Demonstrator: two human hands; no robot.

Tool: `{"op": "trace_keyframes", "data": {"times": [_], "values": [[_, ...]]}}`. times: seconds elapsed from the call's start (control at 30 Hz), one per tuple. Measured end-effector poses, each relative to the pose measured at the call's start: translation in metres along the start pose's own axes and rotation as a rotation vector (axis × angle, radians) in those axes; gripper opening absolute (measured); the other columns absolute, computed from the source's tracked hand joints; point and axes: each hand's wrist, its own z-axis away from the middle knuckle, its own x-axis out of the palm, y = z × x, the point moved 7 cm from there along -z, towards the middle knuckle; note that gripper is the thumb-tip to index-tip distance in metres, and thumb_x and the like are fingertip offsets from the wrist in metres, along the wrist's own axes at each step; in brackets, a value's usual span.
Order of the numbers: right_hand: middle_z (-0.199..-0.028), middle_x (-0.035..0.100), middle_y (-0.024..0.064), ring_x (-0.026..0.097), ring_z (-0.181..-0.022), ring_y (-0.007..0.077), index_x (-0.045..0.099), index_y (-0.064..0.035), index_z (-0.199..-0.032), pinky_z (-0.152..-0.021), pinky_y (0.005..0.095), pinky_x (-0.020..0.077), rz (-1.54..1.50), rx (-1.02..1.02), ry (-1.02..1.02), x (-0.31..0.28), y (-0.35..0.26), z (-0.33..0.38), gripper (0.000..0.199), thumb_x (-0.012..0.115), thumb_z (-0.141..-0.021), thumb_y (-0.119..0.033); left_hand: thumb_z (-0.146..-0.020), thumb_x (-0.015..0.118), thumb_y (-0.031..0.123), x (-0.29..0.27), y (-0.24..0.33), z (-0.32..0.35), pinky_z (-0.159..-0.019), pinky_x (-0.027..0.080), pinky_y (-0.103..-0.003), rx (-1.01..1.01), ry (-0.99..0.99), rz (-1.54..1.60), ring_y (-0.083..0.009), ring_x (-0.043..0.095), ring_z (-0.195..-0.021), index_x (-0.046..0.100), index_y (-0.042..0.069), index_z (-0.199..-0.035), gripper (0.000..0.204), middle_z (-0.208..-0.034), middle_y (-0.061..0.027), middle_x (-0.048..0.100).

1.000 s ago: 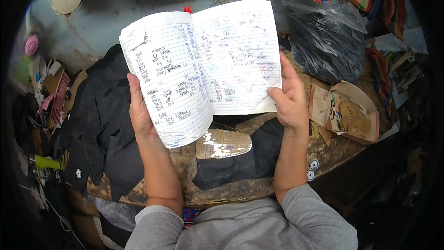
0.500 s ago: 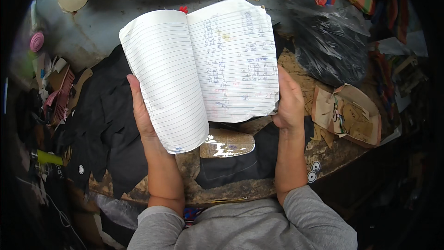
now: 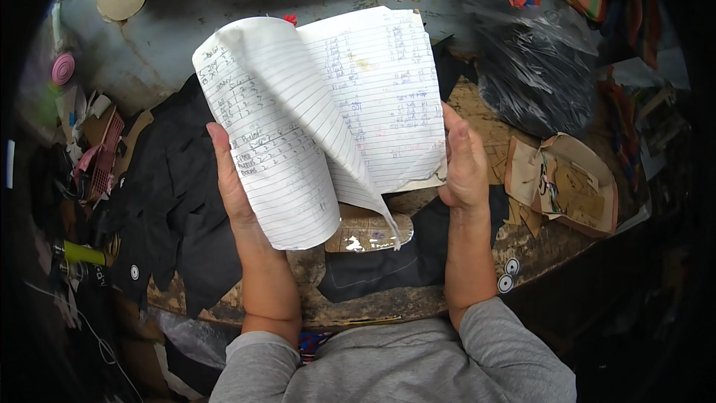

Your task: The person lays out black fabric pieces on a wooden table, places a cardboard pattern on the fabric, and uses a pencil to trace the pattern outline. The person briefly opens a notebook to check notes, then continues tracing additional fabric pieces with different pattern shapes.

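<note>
Both hands are holding an open, lined notebook (image 3: 388, 67) above a worn wooden workbench (image 3: 548, 257), a single leaf (image 3: 321, 104) arching between its two sides. The left hand (image 3: 231, 179) is pinching the left edge, thumb showing in front and the other fingers hiding behind the paper. The right hand (image 3: 466, 168) is supporting the opposite edge, its thumb standing clear of the page; how tightly the fingers behind are closing, one cannot tell. That lifted thumb could be leaving the right-hand pages unpinned, so several might slip over together and the place be lost. The leaf's lower corner is curling narrowly and could be creasing, or tearing if pulled while bent. Directly beneath, the notebook is partly covering a brown rounded piece (image 3: 365, 239) lying on black material (image 3: 373, 276); if the left grip loosened, the sagging pages could be knocking that piece out of position.
</note>
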Motion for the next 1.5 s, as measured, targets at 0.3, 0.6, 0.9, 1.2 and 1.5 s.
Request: {"op": "trace_keyframes", "data": {"times": [0.3, 0.6, 0.9, 1.2, 1.5], "values": [[-0.130, 0.050, 0.0191, 0.052, -0.117, 0.0226, 0.034, 0.0129, -0.135, -0.100, 0.0331, 0.0406, -0.041, 0.054, -0.019, 0.000, -0.003, 0.002, 0.109, 0.066, -0.069, -0.068, -0.096, 0.037, 0.051, 0.005, 0.011, 0.003, -0.078, 0.058, -0.042, 0.038, -0.016, -0.082, -0.0282, 0.065, -0.100, 0.041, 0.000, -0.134, 0.063, -0.123, -0.0206, 0.056], [-0.129, 0.050, 0.0201, 0.052, -0.118, 0.0249, 0.028, 0.0139, -0.137, -0.099, 0.0334, 0.0419, 0.145, 0.057, 0.083, 0.019, -0.021, 0.011, 0.125, 0.087, -0.049, -0.053, -0.098, 0.038, 0.044, -0.001, 0.004, 0.001, -0.085, 0.055, -0.037, 0.094, 0.012, -0.200, -0.0251, 0.062, -0.104, 0.040, -0.004, -0.133, 0.059, -0.123, -0.0193, 0.056], [-0.119, 0.059, 0.0186, 0.059, -0.106, 0.0178, 0.038, 0.0116, -0.134, -0.090, 0.0279, 0.0456, 0.431, -0.075, 0.168, 0.012, -0.042, 0.023, 0.055, 0.062, -0.087, -0.003, -0.099, 0.037, 0.043, -0.009, 0.011, -0.003, -0.085, 0.055, -0.038, 0.059, 0.003, -0.374, -0.0271, 0.061, -0.106, 0.040, -0.005, -0.132, 0.058, -0.125, -0.0201, 0.054], [-0.123, 0.057, 0.0178, 0.055, -0.111, 0.0174, 0.040, 0.0094, -0.134, -0.097, 0.0285, 0.0399, 0.525, -0.150, 0.245, -0.014, -0.065, 0.032, 0.047, 0.054, -0.090, 0.002, -0.100, 0.040, 0.038, -0.004, 0.014, -0.004, -0.077, 0.057, -0.032, 0.093, 0.021, -0.388, -0.0220, 0.066, -0.093, 0.053, -0.010, -0.119, 0.053, -0.112, -0.0200, 0.063], [-0.122, 0.058, 0.0185, 0.055, -0.111, 0.0177, 0.042, 0.0099, -0.133, -0.097, 0.0280, 0.0394, 0.588, -0.186, 0.225, -0.010, -0.080, 0.037, 0.045, 0.053, -0.090, 0.002, -0.099, 0.042, 0.040, -0.017, 0.009, -0.011, -0.074, 0.057, -0.030, -0.001, 0.147, -0.455, -0.0202, 0.067, -0.088, 0.054, -0.011, -0.116, 0.056, -0.108, -0.0200, 0.064]]}}
